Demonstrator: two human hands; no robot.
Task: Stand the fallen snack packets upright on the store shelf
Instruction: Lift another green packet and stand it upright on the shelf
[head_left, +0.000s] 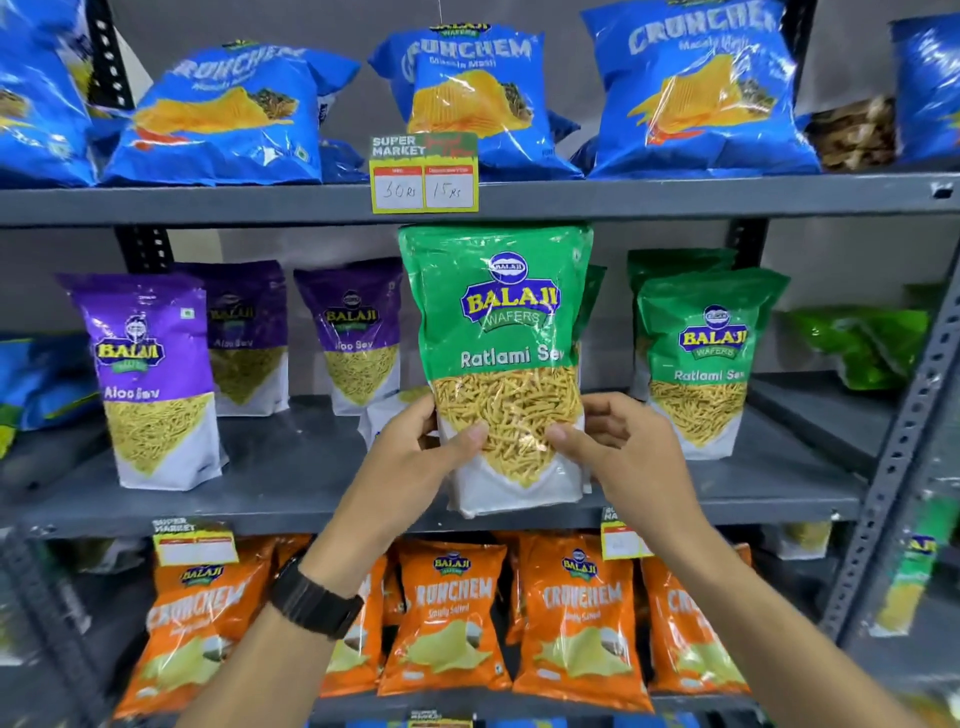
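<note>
A green Ratlami Sev packet (498, 332) is held upright at the front edge of the middle shelf (291, 467). My left hand (415, 457) grips its lower left side and my right hand (618, 452) grips its lower right side, thumbs on the clear window. Another green Ratlami Sev packet (701, 364) stands upright to the right, with more green packets behind it. Three purple Aloo Sev packets (150, 379) stand on the left. A white-bottomed packet (384, 415) lies low behind my left hand, mostly hidden. A green packet (862, 343) lies on its side at the far right.
Blue Crunchem bags (223, 119) fill the top shelf. Orange Crunchem bags (576, 618) fill the bottom shelf. A price tag (423, 174) hangs from the top shelf edge, just above the held packet. A perforated grey upright (898, 457) stands on the right.
</note>
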